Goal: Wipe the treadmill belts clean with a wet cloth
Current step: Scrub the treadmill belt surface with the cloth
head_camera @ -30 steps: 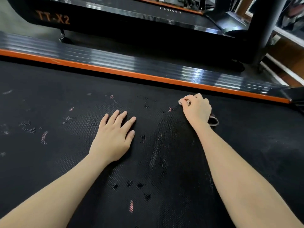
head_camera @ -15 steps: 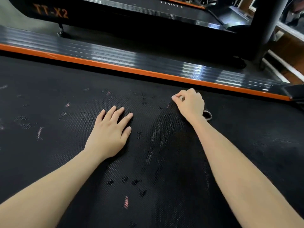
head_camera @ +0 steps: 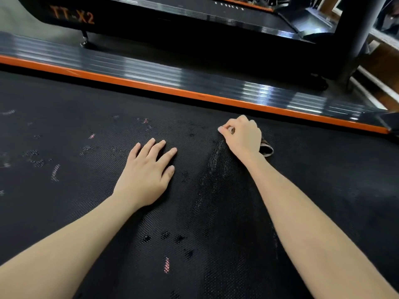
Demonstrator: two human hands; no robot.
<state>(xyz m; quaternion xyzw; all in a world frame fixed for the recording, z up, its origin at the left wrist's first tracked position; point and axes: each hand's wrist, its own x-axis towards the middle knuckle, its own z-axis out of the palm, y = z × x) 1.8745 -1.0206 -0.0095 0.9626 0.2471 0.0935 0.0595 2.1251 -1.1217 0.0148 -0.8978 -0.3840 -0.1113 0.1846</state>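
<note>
The black textured treadmill belt fills the lower view, marked with worn pink and grey spots. My left hand lies flat on the belt with its fingers straight and spread. My right hand is curled into a fist around a small dark cloth, pressing it on the belt near the far edge. Only a folded corner of the cloth shows at the right of the fist. A darker, wet-looking streak runs down the belt below that hand.
An orange strip and a ribbed dark side rail border the belt's far side. Beyond stands a second treadmill lettered TT-X2, with a black upright post at the right.
My right hand with the cloth has slid slightly left and away along the belt. My left hand has stayed flat in place.
</note>
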